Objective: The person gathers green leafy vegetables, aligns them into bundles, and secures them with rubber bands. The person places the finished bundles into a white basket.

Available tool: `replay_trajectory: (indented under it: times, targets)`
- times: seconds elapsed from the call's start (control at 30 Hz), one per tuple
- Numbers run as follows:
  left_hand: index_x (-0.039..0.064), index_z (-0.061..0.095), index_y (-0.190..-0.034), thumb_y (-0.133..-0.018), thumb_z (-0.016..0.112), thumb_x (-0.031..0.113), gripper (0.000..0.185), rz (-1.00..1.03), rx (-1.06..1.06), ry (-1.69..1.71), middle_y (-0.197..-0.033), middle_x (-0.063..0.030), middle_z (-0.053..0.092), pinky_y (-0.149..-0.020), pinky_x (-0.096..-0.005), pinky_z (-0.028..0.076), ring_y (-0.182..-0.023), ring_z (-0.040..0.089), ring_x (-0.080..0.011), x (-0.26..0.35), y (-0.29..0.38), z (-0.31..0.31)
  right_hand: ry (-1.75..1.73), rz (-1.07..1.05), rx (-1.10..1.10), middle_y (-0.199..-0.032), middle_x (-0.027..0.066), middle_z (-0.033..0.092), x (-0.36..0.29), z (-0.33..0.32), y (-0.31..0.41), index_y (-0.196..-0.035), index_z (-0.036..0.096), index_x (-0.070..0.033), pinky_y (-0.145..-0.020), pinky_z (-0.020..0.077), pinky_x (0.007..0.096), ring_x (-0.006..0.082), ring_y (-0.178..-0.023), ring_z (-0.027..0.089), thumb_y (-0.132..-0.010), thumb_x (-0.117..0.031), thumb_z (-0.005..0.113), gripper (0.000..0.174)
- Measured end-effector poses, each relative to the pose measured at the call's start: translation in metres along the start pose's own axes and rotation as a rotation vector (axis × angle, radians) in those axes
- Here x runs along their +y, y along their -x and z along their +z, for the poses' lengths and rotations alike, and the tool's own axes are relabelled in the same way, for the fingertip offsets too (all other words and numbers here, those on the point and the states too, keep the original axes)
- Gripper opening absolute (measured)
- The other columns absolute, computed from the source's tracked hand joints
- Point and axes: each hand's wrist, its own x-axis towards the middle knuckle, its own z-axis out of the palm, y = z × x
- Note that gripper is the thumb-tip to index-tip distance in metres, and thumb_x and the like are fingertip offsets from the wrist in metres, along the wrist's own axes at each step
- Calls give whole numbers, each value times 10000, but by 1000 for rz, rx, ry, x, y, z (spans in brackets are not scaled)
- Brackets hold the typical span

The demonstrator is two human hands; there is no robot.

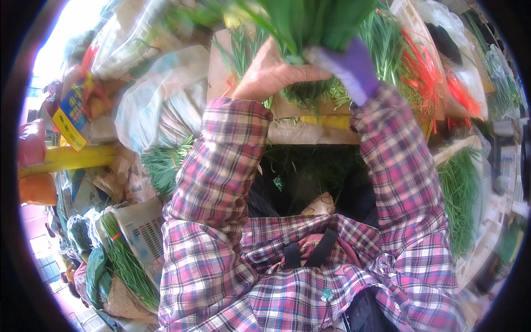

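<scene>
A large bunch of long, flat green leaves [315, 20], probably garlic chives, is held up at the top of the view, its upper part cut off by the picture's edge. My bare left hand [276, 70] grips the lower end, with the thumb stretched across the front. On the other side, my right hand [354, 68] in a purple glove also holds the bunch. Some of the fingers are hidden behind the leaves, and motion blurs the bunch. Beneath both hands, more greens lie on a board [315, 135] with a yellow strip.
Stalks and red plastic ties [427, 79] lie right of the board. To the left are a clear plastic bag [166, 95] and tied greens [166, 166]. White plastic crates [143, 228] and long bundled greens [128, 257] flank my body. A yellow bar [79, 157] juts in.
</scene>
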Motion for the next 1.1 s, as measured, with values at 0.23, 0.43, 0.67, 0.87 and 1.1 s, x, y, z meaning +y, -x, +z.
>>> replay_trajectory:
  times: [0.23,0.43,0.67,0.87,1.1]
  targets:
    - [14,561,-1098,-623,803,317,613,14,95,-338,-1054,-151,603,-875,-352,451,-1000,565,-244,-2,-13,5,346,79,-264,-875,122,645,-5,-6,-34,-1186,502,41,-582,532,257,160,-694,639,-773,-441,667,656]
    - [17,554,-1126,-771,668,273,452,46,-70,-8,-1077,-132,601,-881,-346,455,-998,563,-228,56,14,-6,-389,-66,-327,-950,71,650,-52,-2,-35,-1034,615,5,-744,504,254,132,-875,597,-814,-81,643,238]
    - [21,551,-1122,-700,728,231,504,-65,-121,669,-1044,-130,617,-818,-379,490,-926,603,-254,70,44,-11,184,-40,-540,-799,100,635,-98,2,-22,-976,629,-37,-680,519,303,193,-706,630,-816,-315,625,320]
    - [25,561,-1099,-712,714,205,454,-393,91,558,-1009,-124,621,-830,-392,506,-909,610,-267,76,79,-7,589,265,-866,-817,106,635,-121,10,-41,-1064,593,-10,-684,505,295,159,-742,614,-803,-414,642,483]
    - [0,444,-1163,-743,563,64,441,-268,325,663,-821,-65,504,-872,-403,425,-783,523,-223,83,97,-32,457,-41,-376,-1037,127,608,-55,-29,64,-1265,443,-30,-636,530,277,145,-717,637,-789,-284,680,589]
